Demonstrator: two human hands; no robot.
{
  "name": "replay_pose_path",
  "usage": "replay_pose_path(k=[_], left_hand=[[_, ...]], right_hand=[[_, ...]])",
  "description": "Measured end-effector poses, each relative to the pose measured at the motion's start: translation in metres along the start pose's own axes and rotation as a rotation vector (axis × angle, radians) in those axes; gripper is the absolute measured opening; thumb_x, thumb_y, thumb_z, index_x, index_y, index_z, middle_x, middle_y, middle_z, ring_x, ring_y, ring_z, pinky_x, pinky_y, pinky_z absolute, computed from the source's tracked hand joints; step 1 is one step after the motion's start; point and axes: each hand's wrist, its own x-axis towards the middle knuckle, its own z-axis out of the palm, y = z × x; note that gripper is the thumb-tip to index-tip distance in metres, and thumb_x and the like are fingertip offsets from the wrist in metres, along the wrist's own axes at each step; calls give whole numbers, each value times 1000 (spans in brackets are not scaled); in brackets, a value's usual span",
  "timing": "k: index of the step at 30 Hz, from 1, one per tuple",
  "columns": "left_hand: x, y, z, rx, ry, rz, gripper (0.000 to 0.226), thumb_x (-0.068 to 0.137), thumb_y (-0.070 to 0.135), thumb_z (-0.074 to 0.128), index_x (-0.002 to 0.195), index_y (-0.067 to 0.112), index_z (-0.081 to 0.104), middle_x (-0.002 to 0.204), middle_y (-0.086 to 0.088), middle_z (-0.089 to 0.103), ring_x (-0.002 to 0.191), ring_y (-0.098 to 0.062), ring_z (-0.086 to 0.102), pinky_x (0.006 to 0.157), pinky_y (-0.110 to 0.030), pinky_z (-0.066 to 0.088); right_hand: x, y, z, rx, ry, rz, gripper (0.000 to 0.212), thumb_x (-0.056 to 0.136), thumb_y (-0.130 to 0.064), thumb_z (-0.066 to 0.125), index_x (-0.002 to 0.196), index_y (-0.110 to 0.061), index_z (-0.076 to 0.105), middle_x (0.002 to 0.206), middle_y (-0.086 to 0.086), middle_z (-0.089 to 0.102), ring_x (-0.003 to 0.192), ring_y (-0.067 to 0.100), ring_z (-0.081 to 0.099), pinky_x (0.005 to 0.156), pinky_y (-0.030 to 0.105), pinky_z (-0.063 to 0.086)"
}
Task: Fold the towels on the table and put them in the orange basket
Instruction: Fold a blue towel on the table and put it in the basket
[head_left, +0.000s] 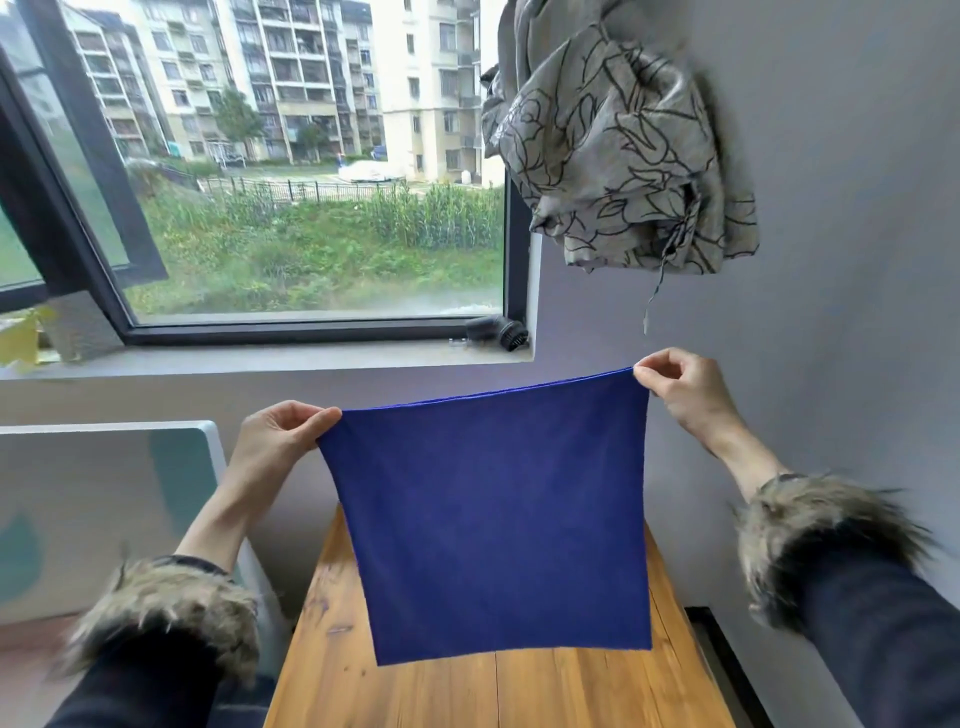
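A dark blue towel (498, 519) hangs spread in the air above the wooden table (519, 691). My left hand (278, 434) pinches its upper left corner. My right hand (680, 384) pinches its upper right corner, held somewhat higher. The towel's lower edge hangs free just above the tabletop and hides the table's far part. The orange basket is not in view, and no other towel shows on the table.
A grey wall stands behind the table, with a window (291, 208) at left and a small dark object (496, 332) on its sill. A bunched patterned grey curtain (613, 145) hangs upper right. A white-framed panel (104, 509) leans left of the table.
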Motion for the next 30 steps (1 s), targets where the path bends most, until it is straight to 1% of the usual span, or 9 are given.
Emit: replay_pose_path(k=[7, 12, 14, 17, 20, 23, 25, 28, 30], left_hand=[[-1, 0, -9, -4, -46, 3, 12, 80, 15, 71, 77, 5, 68, 76, -8, 69, 70, -16, 60, 75, -28, 50], [0, 4, -10, 28, -11, 41, 11, 78, 14, 73, 74, 6, 66, 73, -6, 66, 66, -11, 59, 68, -21, 48], [1, 5, -11, 36, 4, 50, 11, 77, 12, 73, 74, 6, 65, 72, -5, 66, 61, -5, 59, 62, -14, 48], [4, 6, -14, 60, 6, 71, 10, 77, 9, 73, 74, 6, 63, 72, -5, 64, 57, 0, 58, 57, -7, 45], [4, 7, -18, 54, -22, 85, 11, 79, 4, 70, 78, 11, 61, 73, -5, 62, 65, -9, 55, 58, -7, 44], [2, 8, -21, 148, -97, 116, 14, 82, 4, 68, 91, 14, 68, 79, -1, 66, 72, -8, 58, 62, -4, 43], [2, 5, -21, 252, -140, 136, 11, 82, 3, 68, 88, 11, 71, 81, 2, 69, 74, -6, 61, 64, -2, 43], [0, -4, -19, 349, -144, 126, 7, 82, 3, 68, 81, 9, 71, 77, 0, 69, 72, -8, 61, 63, -2, 43], [-1, -14, -17, 379, -152, 96, 9, 82, 3, 67, 78, 10, 69, 75, -1, 68, 70, -11, 59, 61, -3, 43]], right_hand=[[-2, -1, 3, 91, -67, 33, 6, 87, -9, 63, 81, -12, 63, 75, -2, 62, 65, 10, 53, 62, 12, 45], [2, -4, 7, 222, -69, 71, 14, 88, -7, 61, 77, -15, 62, 76, 0, 62, 70, 7, 56, 59, 9, 48], [4, -6, 8, 257, -76, 87, 15, 88, -6, 61, 76, -15, 62, 75, 0, 61, 70, 8, 56, 58, 9, 48], [5, -7, 8, 277, -115, 103, 16, 88, -5, 60, 76, -14, 61, 75, 1, 60, 70, 8, 55, 61, 13, 47], [5, -10, 6, 324, -176, 122, 14, 89, -4, 58, 77, -12, 60, 76, 3, 59, 71, 10, 54, 67, 20, 46], [3, -15, 4, 436, -225, 171, 13, 90, -1, 55, 80, -9, 59, 77, 6, 59, 69, 13, 56, 64, 17, 51], [3, -17, 3, 467, -264, 199, 9, 90, -1, 54, 86, -6, 61, 78, 6, 60, 70, 14, 56, 63, 16, 51], [2, -13, 5, 289, -350, 199, 21, 92, 0, 52, 111, -1, 60, 92, 10, 63, 82, 17, 59, 77, 22, 51], [0, -6, 10, 52, -367, 178, 25, 92, 1, 52, 115, 3, 60, 100, 14, 62, 90, 21, 58, 86, 31, 50]])
